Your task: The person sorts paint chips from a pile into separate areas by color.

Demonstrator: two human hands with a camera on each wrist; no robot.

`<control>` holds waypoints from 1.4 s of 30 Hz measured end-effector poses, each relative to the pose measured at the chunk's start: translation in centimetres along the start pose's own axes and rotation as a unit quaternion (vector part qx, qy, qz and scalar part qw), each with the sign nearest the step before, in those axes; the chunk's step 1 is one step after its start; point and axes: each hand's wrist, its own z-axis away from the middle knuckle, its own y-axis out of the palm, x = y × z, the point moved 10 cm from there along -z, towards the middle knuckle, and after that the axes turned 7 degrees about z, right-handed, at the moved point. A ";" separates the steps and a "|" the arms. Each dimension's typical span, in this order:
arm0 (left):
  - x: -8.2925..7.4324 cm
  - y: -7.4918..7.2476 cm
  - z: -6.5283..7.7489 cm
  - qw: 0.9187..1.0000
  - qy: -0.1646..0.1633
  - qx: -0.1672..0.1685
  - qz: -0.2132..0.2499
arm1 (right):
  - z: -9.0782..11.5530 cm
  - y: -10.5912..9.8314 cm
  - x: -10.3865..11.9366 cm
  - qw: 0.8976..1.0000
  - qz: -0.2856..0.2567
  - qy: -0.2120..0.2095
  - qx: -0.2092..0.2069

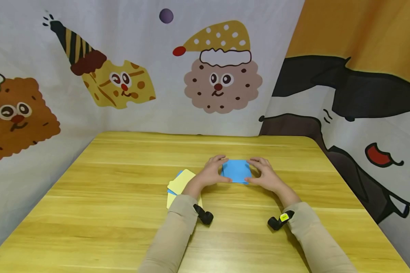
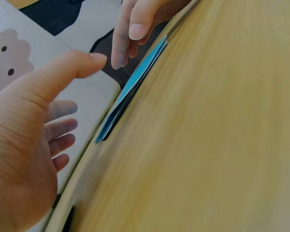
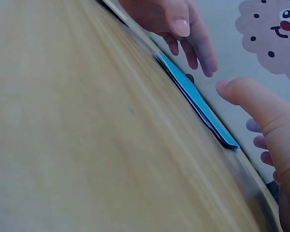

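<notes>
A small stack of blue cards (image 1: 237, 171) lies on the wooden table in front of me. From the side, in the left wrist view, the stack (image 2: 130, 92) looks thin, with slightly parted layers. My left hand (image 1: 210, 173) is at its left edge, thumb and fingers spread apart. On the opposite edge, my right hand (image 1: 265, 176) mirrors it with thumb and fingers likewise spread. Both wrist views show the thumbs held a little above the blue stack, and neither hand curls round it.
Yellow cards (image 1: 182, 182) with blue ones among them lie in a loose pile left of the blue stack, partly hidden by my left wrist. The wooden table (image 1: 99, 212) ends at a cartoon-printed curtain (image 1: 171, 117) behind. Each wrist wears a black camera.
</notes>
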 end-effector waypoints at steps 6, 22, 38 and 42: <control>-0.7 -0.8 1.2 1.000 -0.001 0.025 0.014 | 0.2 0.3 1.0 1.000 0.001 -0.010 -0.002; -0.2 -3.8 4.5 0.999 0.016 0.042 0.019 | 0.6 1.9 4.4 1.000 0.007 -0.017 -0.019; 2.3 -8.2 8.5 0.999 0.028 0.038 0.020 | 0.3 3.9 8.1 1.000 -0.003 -0.020 -0.012; 3.3 -9.1 9.4 0.998 0.031 0.044 0.024 | 0.2 4.4 8.8 1.000 -0.013 -0.016 -0.017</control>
